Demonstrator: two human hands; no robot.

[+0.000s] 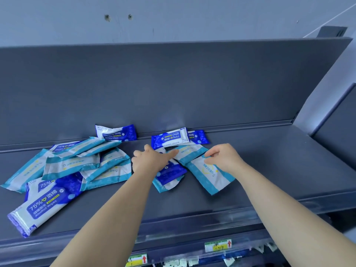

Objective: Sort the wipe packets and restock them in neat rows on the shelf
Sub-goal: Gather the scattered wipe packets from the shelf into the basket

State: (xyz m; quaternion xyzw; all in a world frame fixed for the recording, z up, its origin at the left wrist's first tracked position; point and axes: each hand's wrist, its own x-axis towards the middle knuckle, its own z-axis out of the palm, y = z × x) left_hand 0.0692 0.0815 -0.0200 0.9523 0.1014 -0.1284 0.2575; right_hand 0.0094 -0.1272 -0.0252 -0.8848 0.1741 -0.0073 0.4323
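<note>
Wipe packets lie scattered on a dark grey shelf (269,170). Several light-blue packets (77,162) and dark-blue alcohol wipe packets (44,205) are heaped at the left. A smaller cluster lies in the middle. My left hand (152,160) reaches over a dark-blue packet (171,173), its fingers stretched toward a light-blue packet (189,153). My right hand (224,158) pinches the top edge of another light-blue packet (210,175). More dark-blue packets (169,138) (116,132) rest against the back panel.
The shelf's tall back panel (173,83) rises behind the packets. The right part of the shelf surface holds no packets. Price tags (217,245) hang on the shelf's front rail, and small items show on a lower shelf (183,263).
</note>
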